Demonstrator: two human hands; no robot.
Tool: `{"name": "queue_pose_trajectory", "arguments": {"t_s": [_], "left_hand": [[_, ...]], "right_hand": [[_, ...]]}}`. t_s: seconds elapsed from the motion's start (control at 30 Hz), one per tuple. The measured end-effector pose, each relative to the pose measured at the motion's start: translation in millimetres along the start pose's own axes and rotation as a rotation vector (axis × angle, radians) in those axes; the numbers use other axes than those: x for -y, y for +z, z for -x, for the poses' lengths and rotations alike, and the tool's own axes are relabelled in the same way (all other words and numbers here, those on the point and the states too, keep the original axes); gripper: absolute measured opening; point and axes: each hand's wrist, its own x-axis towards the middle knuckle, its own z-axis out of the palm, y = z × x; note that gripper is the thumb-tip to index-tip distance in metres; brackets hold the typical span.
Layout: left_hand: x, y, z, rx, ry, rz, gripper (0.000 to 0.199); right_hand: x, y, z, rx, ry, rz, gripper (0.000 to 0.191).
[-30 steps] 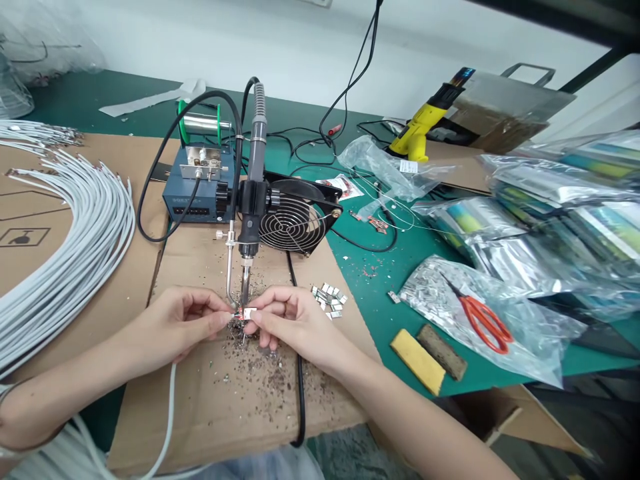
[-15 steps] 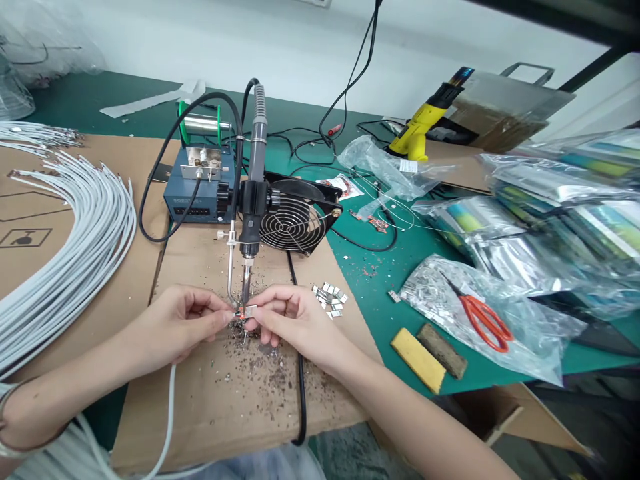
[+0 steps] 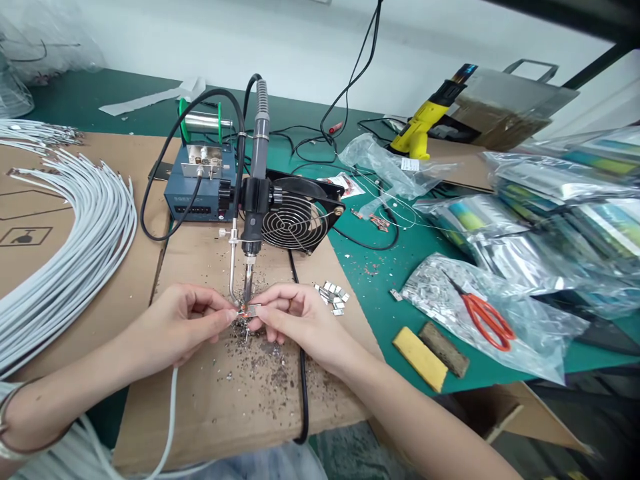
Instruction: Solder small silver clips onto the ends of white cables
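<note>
My left hand (image 3: 193, 323) pinches the end of a white cable (image 3: 173, 407), which hangs down below it. From the right, my right hand (image 3: 293, 320) pinches a small silver metal connector (image 3: 254, 310). Cable end and connector meet right at the tip of an upright soldering iron (image 3: 253, 213) held in a stand. Thin copper-coloured wire shows between my fingertips. Beside my right hand a small pile of similar connectors (image 3: 333, 295) lies on the cardboard (image 3: 200, 413).
Behind stand a blue soldering station (image 3: 197, 193), a solder spool (image 3: 201, 123) and a black fan (image 3: 297, 220). White cables (image 3: 100, 247) lie left. To the right are sponges (image 3: 420, 359), red scissors (image 3: 487, 320), a connector bag (image 3: 435, 280) and a yellow heat gun (image 3: 423, 127).
The view has shifted very slightly. Both hands stay at the iron's tip with the same grips, and the connector appears slightly more tilted.
</note>
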Motion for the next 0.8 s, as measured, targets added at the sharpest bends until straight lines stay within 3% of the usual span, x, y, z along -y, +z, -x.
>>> {"name": "queue_pose_trajectory", "arguments": {"t_s": [0.8], "left_hand": [[-0.2,0.7,-0.7,0.006,-0.018,-0.02,0.031]], "right_hand": [[-0.9,0.0,-0.7,0.001,-0.012,0.018,0.014]]}}
